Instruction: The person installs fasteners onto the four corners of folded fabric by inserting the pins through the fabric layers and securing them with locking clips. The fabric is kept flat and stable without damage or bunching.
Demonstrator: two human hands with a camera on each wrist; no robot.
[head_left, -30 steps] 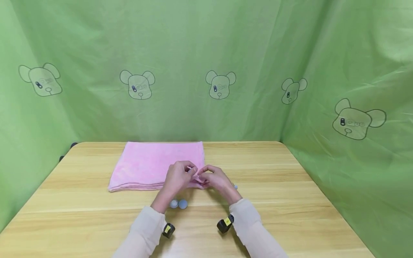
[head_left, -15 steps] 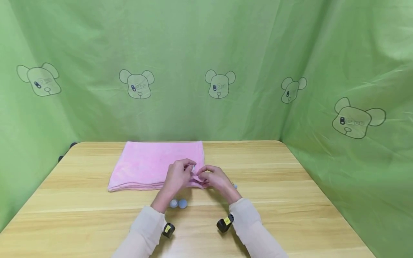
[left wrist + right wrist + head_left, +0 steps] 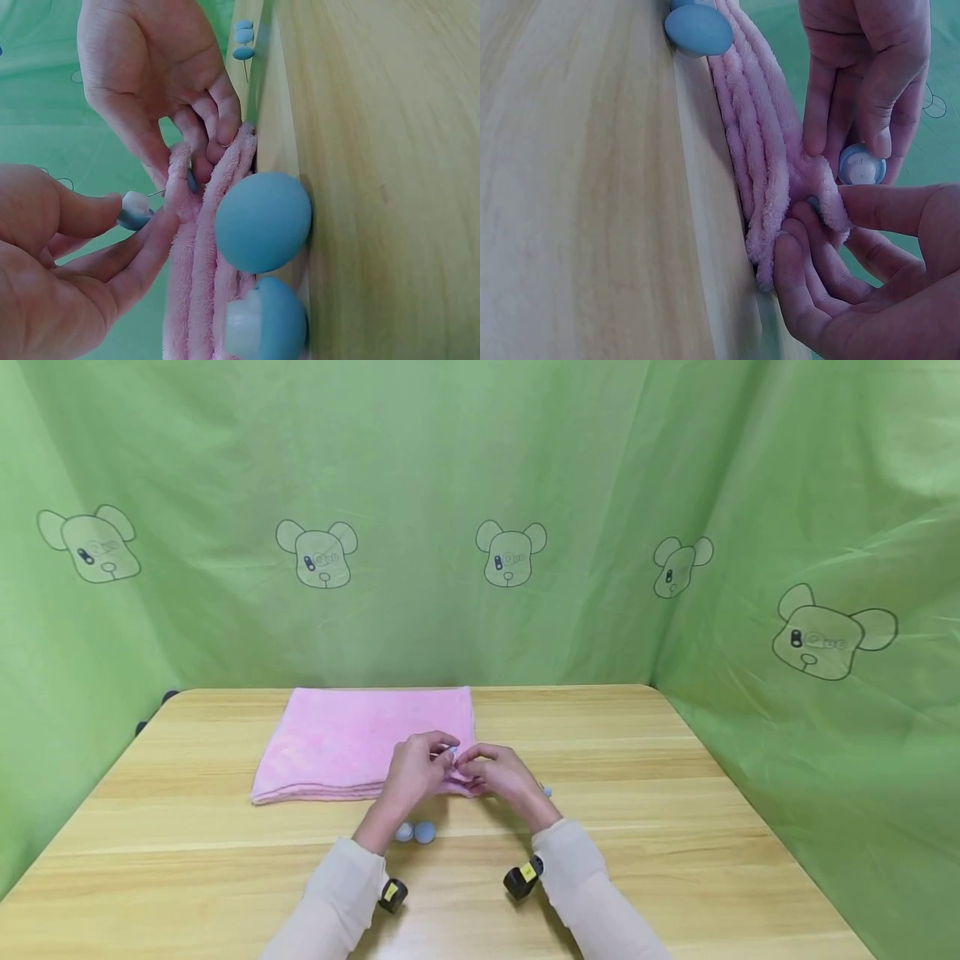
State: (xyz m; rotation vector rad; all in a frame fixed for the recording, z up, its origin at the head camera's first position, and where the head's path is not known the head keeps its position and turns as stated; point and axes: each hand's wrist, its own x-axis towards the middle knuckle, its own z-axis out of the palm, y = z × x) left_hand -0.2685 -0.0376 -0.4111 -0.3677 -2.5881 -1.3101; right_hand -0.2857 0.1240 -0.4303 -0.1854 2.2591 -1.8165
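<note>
A folded pink plush blanket (image 3: 352,735) lies on the table, its near right corner lifted between the hands. My left hand (image 3: 414,768) pinches a small round blue cap with a white inside (image 3: 136,210) between thumb and fingers. A thin needle (image 3: 156,193) sticks out of the lifted blanket layer towards that cap. Behind the layer, mostly hidden, is a blue disc (image 3: 814,203) under my right fingertips. My right hand (image 3: 504,774) grips the raised corner, thumb on one side and fingers on the other.
Two blue round pieces, a blue disc (image 3: 262,223) and a blue-and-white cap (image 3: 271,319), lie in front of the blanket. Beyond the right wrist are more small blue pieces (image 3: 244,34), one a blue-headed pin (image 3: 244,54). A green curtain (image 3: 420,635) surrounds the table (image 3: 637,860).
The cap in my left hand has tilted and come closer to the raised blanket corner. My right hand keeps its grip on the corner, nearly still.
</note>
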